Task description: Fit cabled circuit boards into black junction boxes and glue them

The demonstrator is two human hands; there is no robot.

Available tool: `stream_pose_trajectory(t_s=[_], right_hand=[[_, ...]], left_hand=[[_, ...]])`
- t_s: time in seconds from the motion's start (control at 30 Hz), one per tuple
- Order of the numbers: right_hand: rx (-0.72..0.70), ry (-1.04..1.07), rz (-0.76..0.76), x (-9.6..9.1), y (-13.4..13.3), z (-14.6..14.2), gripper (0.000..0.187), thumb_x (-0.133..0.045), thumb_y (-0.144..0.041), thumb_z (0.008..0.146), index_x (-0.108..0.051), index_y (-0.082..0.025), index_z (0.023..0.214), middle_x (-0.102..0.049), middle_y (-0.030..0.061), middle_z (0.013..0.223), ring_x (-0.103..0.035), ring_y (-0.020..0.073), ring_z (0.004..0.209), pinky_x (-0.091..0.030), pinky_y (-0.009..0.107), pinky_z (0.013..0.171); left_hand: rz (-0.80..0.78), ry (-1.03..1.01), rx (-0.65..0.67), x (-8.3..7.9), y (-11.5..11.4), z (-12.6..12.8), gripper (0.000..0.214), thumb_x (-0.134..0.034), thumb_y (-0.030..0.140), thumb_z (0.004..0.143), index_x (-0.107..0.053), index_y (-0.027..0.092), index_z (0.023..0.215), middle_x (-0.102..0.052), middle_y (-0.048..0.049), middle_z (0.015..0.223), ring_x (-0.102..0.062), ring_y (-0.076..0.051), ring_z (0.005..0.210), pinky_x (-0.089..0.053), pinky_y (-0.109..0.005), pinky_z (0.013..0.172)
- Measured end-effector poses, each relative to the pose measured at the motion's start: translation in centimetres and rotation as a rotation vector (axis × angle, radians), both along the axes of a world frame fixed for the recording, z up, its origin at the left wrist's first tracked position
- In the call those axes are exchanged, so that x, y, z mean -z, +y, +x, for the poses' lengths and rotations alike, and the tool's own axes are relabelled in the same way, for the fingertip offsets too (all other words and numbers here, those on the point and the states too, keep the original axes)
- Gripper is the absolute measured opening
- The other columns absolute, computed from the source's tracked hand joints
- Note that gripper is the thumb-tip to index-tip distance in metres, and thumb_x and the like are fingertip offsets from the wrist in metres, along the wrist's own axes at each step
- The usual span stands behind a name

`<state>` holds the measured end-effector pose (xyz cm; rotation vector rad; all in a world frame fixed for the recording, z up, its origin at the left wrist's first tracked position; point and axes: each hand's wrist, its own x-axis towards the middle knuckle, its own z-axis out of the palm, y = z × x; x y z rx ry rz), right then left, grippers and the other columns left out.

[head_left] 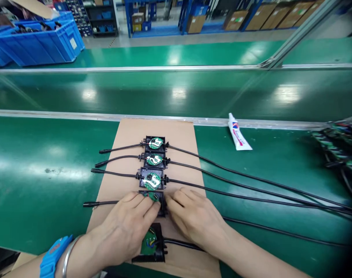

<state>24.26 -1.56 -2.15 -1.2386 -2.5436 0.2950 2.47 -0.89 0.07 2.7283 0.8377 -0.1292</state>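
On a brown cardboard sheet (181, 139) lie several black square housings in a column, each with a round green circuit board and black cables running out both sides. The three far ones (152, 180) carry white paste on their boards. My left hand (126, 226) and my right hand (193, 216) rest on the fourth housing (156, 197), fingertips pressed against it from each side, most of it hidden beneath them. A fifth housing (151, 245) lies nearest me, partly under my left hand. A blue wristband and a metal bangle sit on my left wrist.
A white tube of paste (238, 133) lies right of the cardboard. A pile of green boards with cables (339, 148) sits at the right edge. A green conveyor belt (176, 92) runs behind a metal rail. Blue crates (39, 42) stand far left.
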Motion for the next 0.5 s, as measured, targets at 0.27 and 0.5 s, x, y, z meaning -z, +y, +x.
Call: stream_pose_trajectory(t_s=[0.27, 0.5], right_hand=[[0.065, 0.242, -0.070, 0.5, -0.5, 0.2, 0.028, -0.039, -0.009, 0.091, -0.065, -0.015, 0.086, -0.056, 0.0069, 0.077, -0.045, 0.0187, 0.076, -0.040, 0.031, 0.068], [0.041, 0.200, -0.084, 0.9, 0.3, -0.1, 0.030, -0.038, -0.004, 0.086, -0.062, -0.017, 0.074, -0.053, 0.0040, 0.070, -0.041, 0.0170, 0.070, -0.032, 0.029, 0.062]], left_hand=[[0.104, 0.045, 0.041, 0.2, -0.5, 0.5, 0.062, -0.046, 0.010, 0.077, -0.039, 0.005, 0.138, -0.060, -0.0119, 0.111, -0.053, -0.027, 0.095, -0.041, -0.042, 0.091], [0.302, 0.067, 0.095, 0.6, -0.6, 1.4, 0.041, -0.045, 0.014, 0.087, -0.054, 0.008, 0.127, -0.063, -0.0115, 0.110, -0.055, -0.026, 0.094, -0.041, -0.039, 0.088]])
